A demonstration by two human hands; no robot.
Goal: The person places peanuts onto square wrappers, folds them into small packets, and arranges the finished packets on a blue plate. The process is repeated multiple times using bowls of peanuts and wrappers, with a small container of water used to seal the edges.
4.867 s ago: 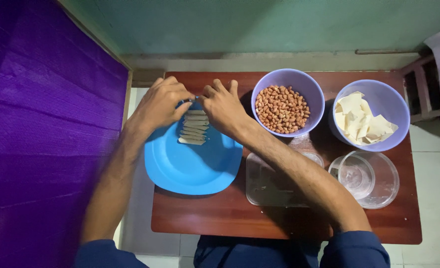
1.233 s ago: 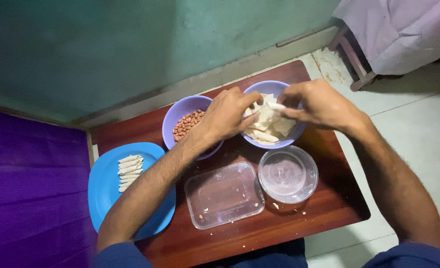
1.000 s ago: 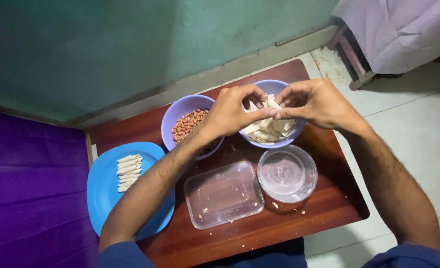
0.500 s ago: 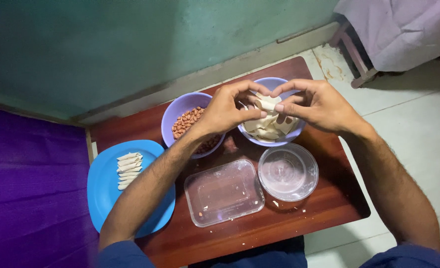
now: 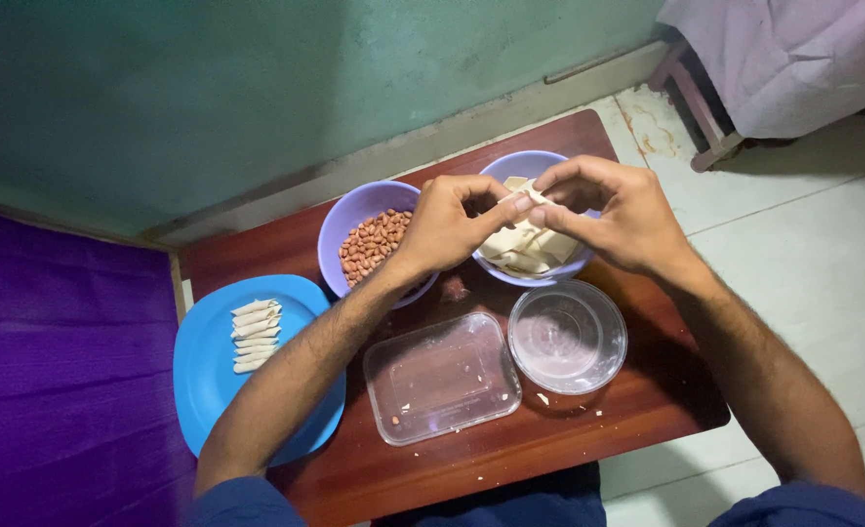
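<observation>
Low wooden table (image 5: 588, 449) against a green wall. Over the wrapper bowl (image 5: 540, 168), left hand (image 5: 449, 226) and right hand (image 5: 616, 217) each pinch one pale wrapper (image 5: 523, 193), fingers closed. Risk: pulling too hard could tear it, or drop it beside the peanut bowl (image 5: 354, 210).

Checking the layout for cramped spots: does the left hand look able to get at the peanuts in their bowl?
Probably yes. The left hand is right beside the bowl of peanuts, which is open-topped with nothing over it, though its fingers are pinching a pale wrapper.
</observation>
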